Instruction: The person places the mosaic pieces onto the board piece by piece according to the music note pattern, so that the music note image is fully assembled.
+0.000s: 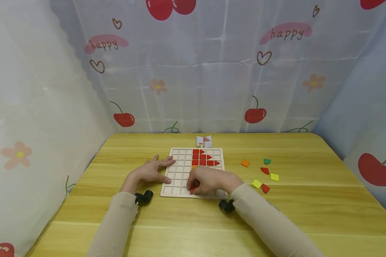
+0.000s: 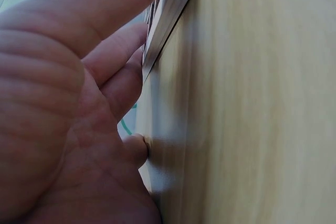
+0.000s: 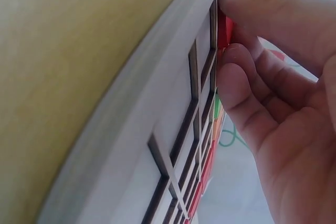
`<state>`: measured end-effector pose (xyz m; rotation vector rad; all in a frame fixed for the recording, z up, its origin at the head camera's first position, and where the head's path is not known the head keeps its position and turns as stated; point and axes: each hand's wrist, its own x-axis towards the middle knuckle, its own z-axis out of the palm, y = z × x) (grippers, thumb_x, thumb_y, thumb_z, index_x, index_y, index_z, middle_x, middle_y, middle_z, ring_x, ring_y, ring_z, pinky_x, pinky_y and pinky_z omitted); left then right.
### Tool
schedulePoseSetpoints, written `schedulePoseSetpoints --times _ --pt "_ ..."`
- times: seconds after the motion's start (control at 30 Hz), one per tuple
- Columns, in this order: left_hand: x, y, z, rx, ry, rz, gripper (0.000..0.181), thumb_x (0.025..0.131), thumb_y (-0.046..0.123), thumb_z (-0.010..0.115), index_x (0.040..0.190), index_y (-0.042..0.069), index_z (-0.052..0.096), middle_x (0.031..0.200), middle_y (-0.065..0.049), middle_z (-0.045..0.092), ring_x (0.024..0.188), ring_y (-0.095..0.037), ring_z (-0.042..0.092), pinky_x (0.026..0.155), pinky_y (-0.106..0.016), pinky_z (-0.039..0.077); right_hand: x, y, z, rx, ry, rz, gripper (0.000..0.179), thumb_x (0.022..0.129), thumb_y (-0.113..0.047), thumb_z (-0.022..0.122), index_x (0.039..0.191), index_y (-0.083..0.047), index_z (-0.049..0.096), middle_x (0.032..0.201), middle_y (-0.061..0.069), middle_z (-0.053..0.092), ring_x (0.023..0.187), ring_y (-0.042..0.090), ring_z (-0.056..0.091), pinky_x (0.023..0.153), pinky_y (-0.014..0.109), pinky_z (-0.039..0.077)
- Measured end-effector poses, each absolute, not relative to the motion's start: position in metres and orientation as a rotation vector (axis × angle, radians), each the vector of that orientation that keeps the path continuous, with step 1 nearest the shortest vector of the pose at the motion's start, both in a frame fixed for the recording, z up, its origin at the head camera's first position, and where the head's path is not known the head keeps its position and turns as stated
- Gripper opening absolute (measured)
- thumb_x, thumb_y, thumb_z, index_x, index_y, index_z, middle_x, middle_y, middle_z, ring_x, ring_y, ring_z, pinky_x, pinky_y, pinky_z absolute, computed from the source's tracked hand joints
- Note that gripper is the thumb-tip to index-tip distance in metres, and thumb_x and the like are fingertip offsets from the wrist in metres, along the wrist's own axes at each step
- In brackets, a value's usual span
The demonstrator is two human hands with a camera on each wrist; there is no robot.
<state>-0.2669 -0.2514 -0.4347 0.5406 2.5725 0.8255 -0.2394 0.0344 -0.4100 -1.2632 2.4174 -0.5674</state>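
A pale wooden grid board [image 1: 177, 182] lies on the table. My left hand [image 1: 152, 170] rests along its left edge with thumb and fingers spread; in the left wrist view the thumb reaches the board's side. Over the lower middle of the board, my right hand [image 1: 209, 179] pinches a red tile [image 3: 224, 30] between thumb and fingers, at a square near the front edge. Its exact shape is mostly hidden by the fingers. Red square and pointed tiles [image 1: 203, 157] fill part of the upper rows, and an orange tile [image 1: 194, 167] shows just above my right hand.
Right of the board lie loose tiles: an orange one [image 1: 245, 163], a green one [image 1: 267, 161], red ones [image 1: 265, 188] and yellow ones [image 1: 256, 184]. A small printed pattern card [image 1: 204, 141] lies behind the board. A patterned curtain [image 1: 193, 96] hangs beyond the wooden table [image 1: 177, 228].
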Motion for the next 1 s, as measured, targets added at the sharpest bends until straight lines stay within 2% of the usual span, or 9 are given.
schedulePoseSetpoints --times 0.2,0.47,0.73,0.9,1.0 --pt "-0.265 -0.252 -0.433 0.512 2.565 0.842 0.090 0.082 0.047 0.085 0.159 0.034 0.040 0.171 0.016 0.022 0.160 -0.040 -0.011 0.121 -0.075 -0.009 -0.239 0.035 -0.410 -1.258 2.409 -0.587 0.013 0.093 -0.012 0.077 0.102 -0.021 0.081 0.098 -0.014 0.070 0.089 0.005 0.060 0.085 0.020 0.052" --pt "-0.264 -0.251 -0.432 0.517 2.560 0.853 0.090 0.082 0.045 0.085 0.159 0.034 0.039 0.171 0.017 0.021 0.160 -0.039 -0.012 0.120 -0.075 -0.009 -0.237 0.044 -0.405 -1.212 2.386 -0.686 0.013 0.093 -0.011 0.077 0.102 -0.019 0.080 0.095 -0.011 0.072 0.085 0.005 0.062 0.081 0.021 0.055" --pt "-0.264 -0.251 -0.430 0.518 2.557 0.854 0.090 0.083 0.044 0.085 0.160 0.032 0.039 0.171 0.016 0.021 0.160 -0.039 -0.012 0.120 -0.075 -0.009 -0.236 0.068 -0.398 -1.297 2.459 -0.687 0.011 0.094 -0.012 0.076 0.102 -0.017 0.081 0.092 -0.011 0.071 0.080 0.006 0.057 0.075 0.021 0.051" --pt "-0.264 -0.251 -0.430 0.515 2.549 0.863 0.091 0.082 0.043 0.085 0.160 0.031 0.039 0.171 0.014 0.021 0.160 -0.040 -0.012 0.121 -0.074 -0.010 -0.234 0.092 -0.398 -1.230 2.474 -0.724 0.010 0.095 -0.015 0.075 0.104 -0.018 0.080 0.090 -0.013 0.067 0.080 0.006 0.056 0.073 0.021 0.050" --pt "-0.264 -0.250 -0.430 0.520 2.548 0.862 0.090 0.083 0.043 0.085 0.160 0.031 0.039 0.171 0.014 0.021 0.160 -0.042 -0.012 0.121 -0.074 -0.010 -0.233 0.108 -0.399 -1.167 2.469 -0.758 0.011 0.095 -0.014 0.074 0.106 -0.016 0.078 0.090 -0.010 0.065 0.082 0.009 0.056 0.072 0.022 0.050"
